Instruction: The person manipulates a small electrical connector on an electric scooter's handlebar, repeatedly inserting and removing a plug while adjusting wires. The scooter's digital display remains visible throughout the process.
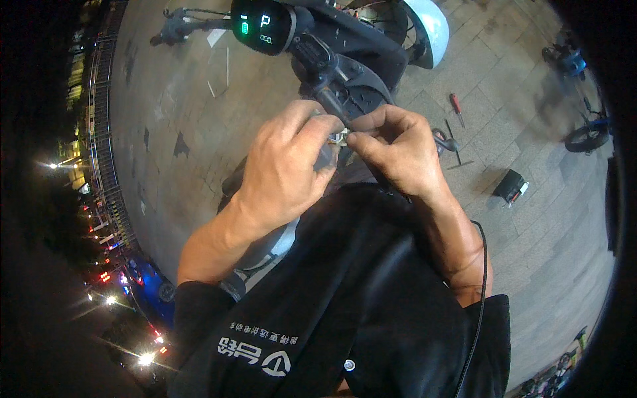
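Note:
My left hand (pixel 286 156) and my right hand (pixel 400 144) meet in front of my chest, fingertips closed in a pinch. Between them is a small whitish piece (pixel 339 138), gripped from both sides; my fingers cover most of it, so its exact kind cannot be made out. Just beyond and below my hands stands an electric scooter, its dark stem and front body (pixel 361 50) running away from me. A lit display (pixel 263 26) is mounted on its handlebar, up and to the left of my hands.
On the paved ground (pixel 494 136) to the right lie a red-handled screwdriver (pixel 456 106), a thin T-shaped metal tool (pixel 456 147) and a small dark box (pixel 509 186). The scooter's pale front fender (pixel 428 33) is at the top. Another bike (pixel 585 132) stands far right; a railing (pixel 99 126) runs along the left.

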`<action>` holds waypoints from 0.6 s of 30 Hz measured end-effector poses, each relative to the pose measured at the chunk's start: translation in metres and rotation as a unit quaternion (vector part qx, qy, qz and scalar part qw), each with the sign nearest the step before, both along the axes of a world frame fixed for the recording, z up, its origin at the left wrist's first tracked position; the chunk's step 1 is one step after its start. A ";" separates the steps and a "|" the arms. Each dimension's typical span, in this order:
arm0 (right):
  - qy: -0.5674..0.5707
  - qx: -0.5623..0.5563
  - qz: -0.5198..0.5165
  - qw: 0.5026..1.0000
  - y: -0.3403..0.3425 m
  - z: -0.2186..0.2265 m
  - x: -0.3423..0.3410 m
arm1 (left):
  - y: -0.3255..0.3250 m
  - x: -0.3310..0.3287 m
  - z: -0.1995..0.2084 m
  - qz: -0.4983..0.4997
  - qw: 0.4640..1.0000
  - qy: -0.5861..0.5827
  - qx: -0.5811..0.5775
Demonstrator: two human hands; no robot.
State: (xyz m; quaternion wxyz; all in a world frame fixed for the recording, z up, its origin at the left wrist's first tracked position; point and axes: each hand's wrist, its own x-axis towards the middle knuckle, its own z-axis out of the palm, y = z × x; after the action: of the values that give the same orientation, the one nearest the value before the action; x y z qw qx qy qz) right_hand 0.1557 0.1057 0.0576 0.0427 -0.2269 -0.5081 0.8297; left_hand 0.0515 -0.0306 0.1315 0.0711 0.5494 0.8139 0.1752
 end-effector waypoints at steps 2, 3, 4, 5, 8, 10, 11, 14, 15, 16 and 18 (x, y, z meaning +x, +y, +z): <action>0.003 0.011 0.003 1.000 0.000 0.000 0.000 | -0.002 -0.002 -0.001 0.003 1.000 -0.013 0.005; 0.012 0.021 0.002 1.000 -0.001 -0.003 0.000 | -0.002 -0.002 -0.001 0.006 1.000 -0.019 0.005; 0.021 0.032 0.001 0.999 -0.002 -0.004 0.000 | -0.002 -0.002 0.000 0.008 1.000 -0.025 0.006; 0.020 0.028 0.005 0.999 -0.001 -0.004 0.000 | -0.002 -0.002 0.000 0.010 0.999 -0.030 0.006; 0.024 0.035 0.013 0.999 -0.001 -0.004 0.002 | -0.002 -0.001 0.000 0.016 0.999 -0.029 0.015; 0.034 0.066 0.014 0.997 -0.002 -0.010 0.003 | -0.003 -0.001 0.000 0.027 0.999 -0.032 0.016; 0.026 0.050 0.020 0.998 -0.001 -0.010 0.004 | -0.002 0.000 0.000 0.033 0.999 -0.032 0.013; 0.011 0.010 0.036 0.999 0.003 -0.008 0.004 | -0.001 -0.001 0.001 0.024 0.999 -0.031 0.005; 0.011 0.000 0.040 0.999 0.004 -0.008 0.003 | -0.001 -0.001 0.001 0.022 0.999 -0.034 0.006; 0.011 -0.009 0.043 0.999 0.005 -0.008 0.002 | -0.001 -0.002 0.001 0.020 0.999 -0.036 0.008; 0.011 -0.004 0.057 0.998 0.008 -0.008 0.000 | -0.001 -0.003 0.002 0.017 0.999 -0.040 0.008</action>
State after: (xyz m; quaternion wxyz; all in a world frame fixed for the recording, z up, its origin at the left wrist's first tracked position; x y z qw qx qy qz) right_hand 0.1557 0.1141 0.0494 0.0005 -0.1885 -0.5160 0.8356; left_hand 0.0488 -0.0316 0.1337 0.0962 0.5287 0.8182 0.2046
